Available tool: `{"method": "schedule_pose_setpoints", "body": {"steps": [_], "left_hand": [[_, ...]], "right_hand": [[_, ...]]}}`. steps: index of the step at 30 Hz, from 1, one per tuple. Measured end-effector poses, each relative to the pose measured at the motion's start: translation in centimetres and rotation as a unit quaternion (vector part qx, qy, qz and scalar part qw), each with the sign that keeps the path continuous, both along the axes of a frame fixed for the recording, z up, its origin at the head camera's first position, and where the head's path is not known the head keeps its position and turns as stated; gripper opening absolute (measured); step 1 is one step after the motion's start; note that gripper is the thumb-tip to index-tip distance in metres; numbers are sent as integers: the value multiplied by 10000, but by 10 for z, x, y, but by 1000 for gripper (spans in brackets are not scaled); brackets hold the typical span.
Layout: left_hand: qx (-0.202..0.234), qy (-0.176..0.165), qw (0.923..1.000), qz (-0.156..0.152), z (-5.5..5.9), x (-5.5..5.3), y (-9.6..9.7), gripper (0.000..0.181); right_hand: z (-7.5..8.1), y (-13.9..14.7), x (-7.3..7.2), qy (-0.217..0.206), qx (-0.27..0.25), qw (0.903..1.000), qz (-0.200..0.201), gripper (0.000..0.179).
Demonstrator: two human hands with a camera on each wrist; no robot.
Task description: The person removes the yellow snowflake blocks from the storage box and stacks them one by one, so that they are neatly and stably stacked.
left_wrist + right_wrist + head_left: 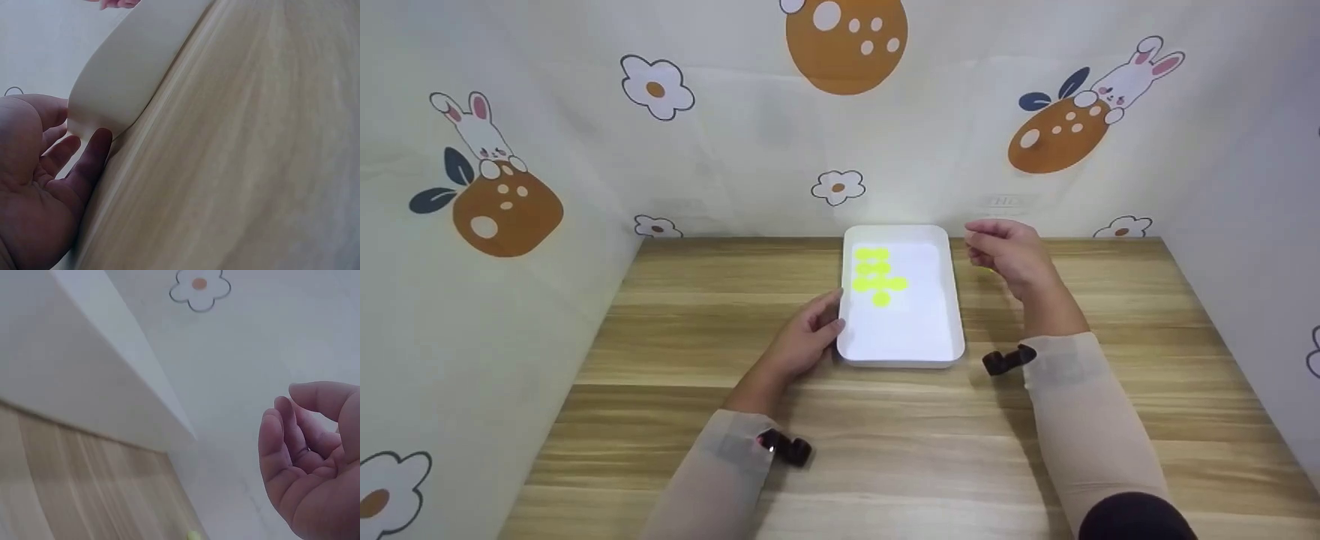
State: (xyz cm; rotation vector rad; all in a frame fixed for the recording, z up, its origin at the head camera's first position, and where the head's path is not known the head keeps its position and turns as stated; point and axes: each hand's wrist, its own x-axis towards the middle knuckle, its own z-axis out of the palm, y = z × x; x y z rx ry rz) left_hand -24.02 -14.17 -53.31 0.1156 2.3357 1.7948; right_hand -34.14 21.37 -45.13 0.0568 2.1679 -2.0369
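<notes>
A white rectangular tray [911,334] lies on the table, with several bright yellow-green round pieces [880,299] grouped in its far left part. Against the outside of the tray's left wall, my left hand [808,337] rests its thumb and fingertips. In the left wrist view its fingers [93,160] are loosely bent at the tray's corner. My right hand [1011,255] hovers to the right of the tray's far end, fingers loosely curled, with nothing between thumb and fingertips in the right wrist view. Below it, a small yellow-green thing [193,535] lies on the table, mostly hidden.
A wood-grain table [690,322] spreads around the tray. Behind and on both sides hangs a pale cloth [735,150] printed with flowers and rabbits; the tray's far end is close to it. Small black cameras are strapped to both sleeves.
</notes>
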Motion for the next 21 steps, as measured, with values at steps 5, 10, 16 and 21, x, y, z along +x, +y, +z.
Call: {"method": "schedule_pose_setpoints", "body": {"steps": [5, 10, 16, 21], "left_hand": [[165, 108, 9998, -63, -2, 0, 0, 57], [351, 234, 9990, -113, -4, -1, 1, 57], [187, 245, 9995, -63, -4, -2, 1, 56], [67, 188, 9998, -50, -2, -1, 0, 56]], "right_hand": [[5, -22, -4, -91, 53, 9990, 443, 31], [11, -42, -11, -334, 454, 9933, 1012, 29], [13, -64, -21, -546, 821, 9880, 1188, 26], [9, -76, -30, -773, 783, 9848, 1346, 31]]}}
